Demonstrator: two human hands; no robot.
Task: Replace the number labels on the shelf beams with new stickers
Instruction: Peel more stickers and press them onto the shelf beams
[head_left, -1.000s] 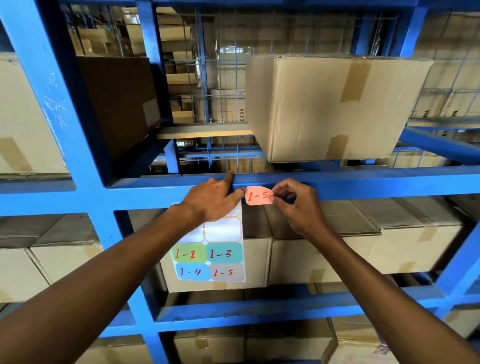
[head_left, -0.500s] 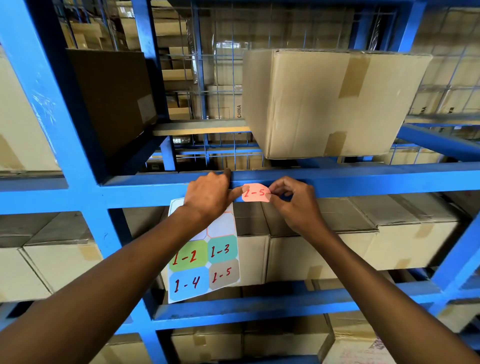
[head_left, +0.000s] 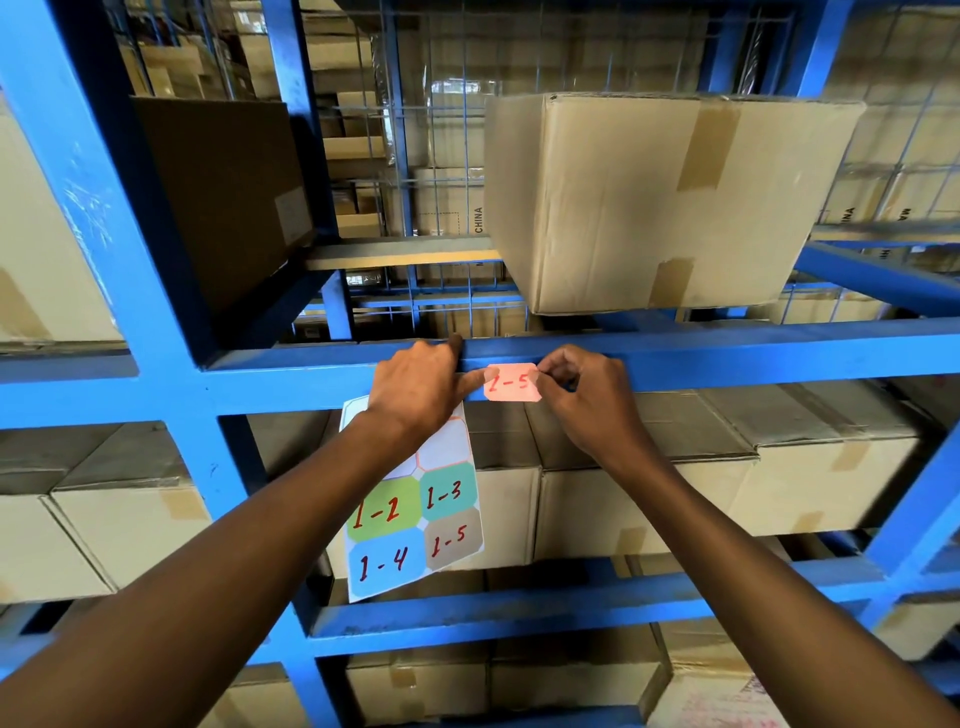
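Two hands meet at the front face of the blue shelf beam (head_left: 727, 358), where a pink sticker (head_left: 511, 383) marked in red, apparently "1-5", lies against the metal. The right hand (head_left: 587, 400) pinches the sticker's right edge between thumb and curled fingers, which looks like a way of keeping it level and taut while it goes on. The left hand (head_left: 415, 387) does two jobs: its thumb reaches out to touch the sticker's left edge, probably to pin that end to the beam, and one finger hooks over the beam's top edge for steadiness. The same hand seems to trap the sticker sheet (head_left: 415, 512) against the beam, so the sheet hangs below the wrist with its labels in reach; exactly which fingers hold it is hidden behind the hand. On the sheet, 1-2, 1-3, 1-4 and 1-5 are unpeeled, and the upper cells look blank. A large cardboard box (head_left: 660, 202) sits on the shelf just above. Judging by this, the sticker is being placed and is not yet smoothed flat.
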